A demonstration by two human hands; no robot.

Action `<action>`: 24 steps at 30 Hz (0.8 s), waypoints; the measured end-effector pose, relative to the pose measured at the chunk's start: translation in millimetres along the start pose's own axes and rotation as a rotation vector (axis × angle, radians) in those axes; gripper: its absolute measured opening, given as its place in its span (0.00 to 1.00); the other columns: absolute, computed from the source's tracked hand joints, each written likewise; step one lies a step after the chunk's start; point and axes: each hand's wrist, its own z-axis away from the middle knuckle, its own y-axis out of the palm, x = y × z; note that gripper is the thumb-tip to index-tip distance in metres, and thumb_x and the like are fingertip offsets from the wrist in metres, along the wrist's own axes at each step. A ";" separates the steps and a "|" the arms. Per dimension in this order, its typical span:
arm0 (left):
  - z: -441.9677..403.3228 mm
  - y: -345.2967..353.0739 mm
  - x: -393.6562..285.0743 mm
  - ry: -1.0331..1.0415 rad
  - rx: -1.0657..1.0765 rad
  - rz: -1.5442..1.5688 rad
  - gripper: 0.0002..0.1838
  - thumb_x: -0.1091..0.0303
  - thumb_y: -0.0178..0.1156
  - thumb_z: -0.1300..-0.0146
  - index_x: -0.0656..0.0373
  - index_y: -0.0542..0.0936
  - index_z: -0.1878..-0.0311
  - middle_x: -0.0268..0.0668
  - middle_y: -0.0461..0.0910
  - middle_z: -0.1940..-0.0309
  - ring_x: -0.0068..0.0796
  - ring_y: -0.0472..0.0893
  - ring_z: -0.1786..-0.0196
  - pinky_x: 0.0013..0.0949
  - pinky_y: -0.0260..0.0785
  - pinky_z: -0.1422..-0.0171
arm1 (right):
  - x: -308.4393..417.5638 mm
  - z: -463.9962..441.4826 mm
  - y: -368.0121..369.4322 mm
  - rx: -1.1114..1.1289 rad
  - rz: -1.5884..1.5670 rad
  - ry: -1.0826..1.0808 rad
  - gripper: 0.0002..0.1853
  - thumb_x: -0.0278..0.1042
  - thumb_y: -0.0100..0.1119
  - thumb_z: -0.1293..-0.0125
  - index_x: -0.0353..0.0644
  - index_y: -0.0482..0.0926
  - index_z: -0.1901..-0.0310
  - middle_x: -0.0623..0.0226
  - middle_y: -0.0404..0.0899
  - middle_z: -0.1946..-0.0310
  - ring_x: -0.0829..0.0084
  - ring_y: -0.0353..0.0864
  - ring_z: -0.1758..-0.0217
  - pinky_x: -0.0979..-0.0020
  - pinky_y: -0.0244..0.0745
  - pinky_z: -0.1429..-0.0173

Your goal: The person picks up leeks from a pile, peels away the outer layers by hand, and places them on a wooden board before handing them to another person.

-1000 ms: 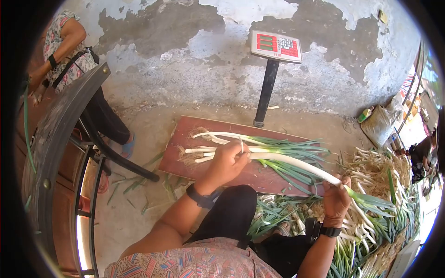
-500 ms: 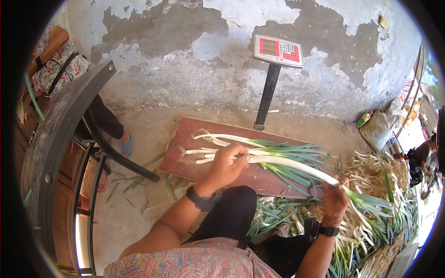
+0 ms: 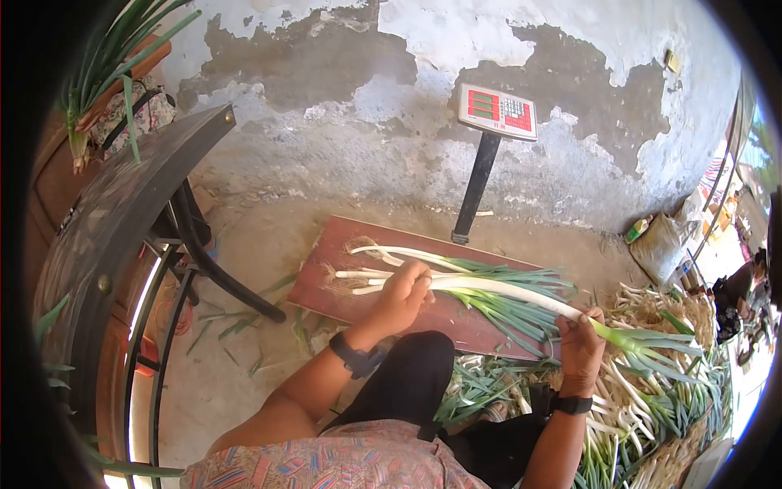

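Observation:
My left hand [image 3: 401,295] is closed around the white root end of a long green onion [image 3: 513,288]. My right hand [image 3: 582,342] grips the same stalk farther along, where the white turns green. The stalk bows slightly between my hands, and its leaves hang past my right hand. Below it, several green onions [image 3: 505,281] lie on a reddish board [image 3: 456,323], with roots to the left and leaves to the right. My left fingers hide the very end of the held stalk.
A scale display [image 3: 497,112] stands on a black post behind the board. Piled green onions [image 3: 635,407] lie to my right. A dark curved frame [image 3: 138,212] is at the left, where another person's arm [image 3: 134,69] shows beside an upright bunch of green onions [image 3: 77,122]. A sack [image 3: 658,244] leans by the wall.
My hands still hold the green onion, with the right hand shifted slightly left. At the far left, the other person's green onions have come into view. The whole view has tilted a little.

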 end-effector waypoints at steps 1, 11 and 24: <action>3.2 -2.5 -1.1 -0.129 0.013 0.253 0.07 0.66 0.45 0.36 0.60 0.68 0.61 0.30 0.71 0.76 0.18 0.74 0.70 0.23 0.66 0.66 | 0.8 1.1 2.2 0.007 0.000 -0.002 0.06 0.22 0.50 0.42 0.41 0.66 0.64 0.62 0.75 0.67 0.69 0.77 0.63 0.69 0.75 0.56; 20.0 -34.5 -9.6 -0.189 -0.173 0.759 0.10 0.63 0.45 0.35 0.57 0.69 0.56 0.32 0.73 0.72 0.22 0.74 0.70 0.26 0.66 0.65 | 11.5 16.6 18.8 0.002 0.054 -0.011 0.05 0.22 0.51 0.42 0.39 0.67 0.65 0.58 0.76 0.67 0.70 0.78 0.69 0.70 0.78 0.60; 50.8 -111.0 73.6 -0.352 -0.497 1.035 0.09 0.59 0.50 0.37 0.52 0.67 0.69 0.29 0.70 0.74 0.22 0.68 0.74 0.26 0.61 0.67 | 63.8 70.9 -134.0 -0.473 0.063 -0.168 0.07 0.29 0.54 0.40 0.44 0.71 0.60 0.64 0.76 0.66 0.69 0.76 0.63 0.70 0.73 0.54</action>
